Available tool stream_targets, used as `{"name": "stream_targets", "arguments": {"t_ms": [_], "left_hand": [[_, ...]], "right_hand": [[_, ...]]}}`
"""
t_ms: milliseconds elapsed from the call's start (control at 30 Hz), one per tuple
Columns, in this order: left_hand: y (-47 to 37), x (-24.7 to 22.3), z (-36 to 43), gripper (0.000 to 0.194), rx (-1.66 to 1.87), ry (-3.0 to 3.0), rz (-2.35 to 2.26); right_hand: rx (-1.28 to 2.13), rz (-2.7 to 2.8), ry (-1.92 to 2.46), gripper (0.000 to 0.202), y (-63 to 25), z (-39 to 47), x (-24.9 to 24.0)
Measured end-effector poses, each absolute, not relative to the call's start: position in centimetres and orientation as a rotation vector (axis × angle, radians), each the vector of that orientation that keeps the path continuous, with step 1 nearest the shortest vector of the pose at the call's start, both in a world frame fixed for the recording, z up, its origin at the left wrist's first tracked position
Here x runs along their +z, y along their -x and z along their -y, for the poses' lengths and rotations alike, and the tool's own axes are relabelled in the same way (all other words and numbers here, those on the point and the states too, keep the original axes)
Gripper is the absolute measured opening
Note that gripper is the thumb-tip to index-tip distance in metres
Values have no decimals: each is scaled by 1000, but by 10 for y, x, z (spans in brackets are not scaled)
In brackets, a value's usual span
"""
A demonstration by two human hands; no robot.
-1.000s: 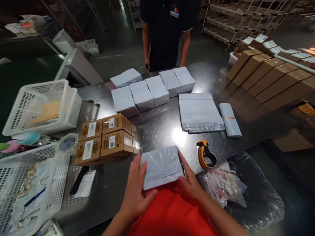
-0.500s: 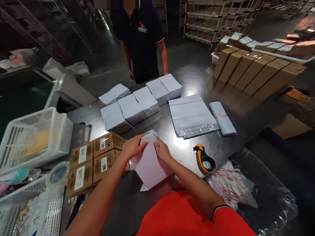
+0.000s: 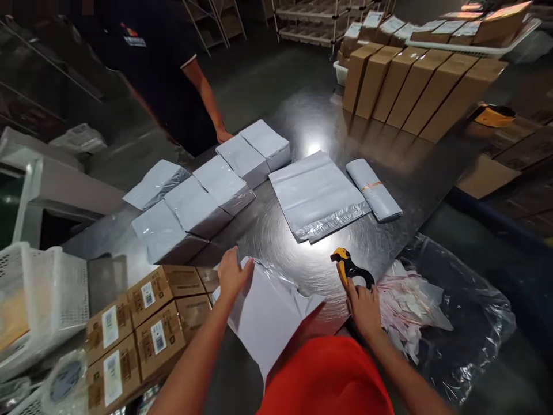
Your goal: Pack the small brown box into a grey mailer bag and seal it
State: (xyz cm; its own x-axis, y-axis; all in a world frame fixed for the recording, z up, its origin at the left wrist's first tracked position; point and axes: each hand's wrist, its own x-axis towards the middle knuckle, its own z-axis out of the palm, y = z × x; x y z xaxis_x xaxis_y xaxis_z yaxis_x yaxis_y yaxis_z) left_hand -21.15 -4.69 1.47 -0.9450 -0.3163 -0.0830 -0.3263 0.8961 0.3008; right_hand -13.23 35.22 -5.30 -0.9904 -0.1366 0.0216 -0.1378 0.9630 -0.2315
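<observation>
A parcel in a white poly mailer (image 3: 265,311) lies tilted on the metal table (image 3: 280,230) right in front of me, its flap loose at the right. My left hand (image 3: 232,274) rests on its upper left corner, fingers bent over the edge. My right hand (image 3: 365,305) lies on the yellow and black tape dispenser (image 3: 349,268) to the parcel's right; whether the fingers close around it I cannot tell. My red shirt fills the bottom of the view.
Several wrapped white parcels (image 3: 203,193) lie in rows beyond, next to a flat stack of mailers (image 3: 315,193) and a rolled bundle (image 3: 374,190). Brown labelled boxes (image 3: 147,323) and white baskets (image 3: 38,300) sit left. A person in dark clothes (image 3: 173,69) stands opposite, one hand (image 3: 223,135) at the table. Long cartons (image 3: 415,80) far right.
My right hand left the parcel and moved right onto the tape dispenser. The parcel turned and its flap came loose. My view swung left, and the person opposite reached toward the table.
</observation>
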Motion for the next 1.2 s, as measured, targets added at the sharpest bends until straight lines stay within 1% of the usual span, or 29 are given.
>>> {"name": "stream_targets", "arguments": {"t_ms": [67,100,200,300,367,467,567,667,767,967,1033,1133,1200], "left_hand": [[217,12,31,48,413,567,-3023],[217,10,25,46,384,598,-3007],[213,6,12,46,315,659,-3002],[209,5,9,47,275,669,-3010],[209,5,8,48,257,692,-3011],[211,5,8,50,227,723,-3006],[212,5,8,47,186,723,-2988],[212,3,8,46,125,744,-2979],[213,0,7,46,80,740,-2964],[213,3,8,47,32,762,-2916],[212,3,8,48,22,782,-2905],[212,3,7,46,23,806,-2892],[213,2,8,44,35,816,-2898]], "right_hand": [[410,3098,-332,52,135,-357,-58],[476,3069,-346,52,135,-359,-56],[826,2903,-187,46,136,-363,-33],[1375,2698,27,40,153,-347,-2],[1828,2535,125,47,185,-315,10],[2516,2237,279,57,245,-245,4],[2880,2145,418,56,284,-189,-19],[3046,2170,453,51,286,-175,-42],[3181,2102,528,53,275,-185,-57],[3412,2006,595,54,287,-189,-62],[3434,2025,553,56,286,-209,-62],[3349,2191,411,53,262,-268,-58],[3305,2289,471,51,236,-310,-55]]}}
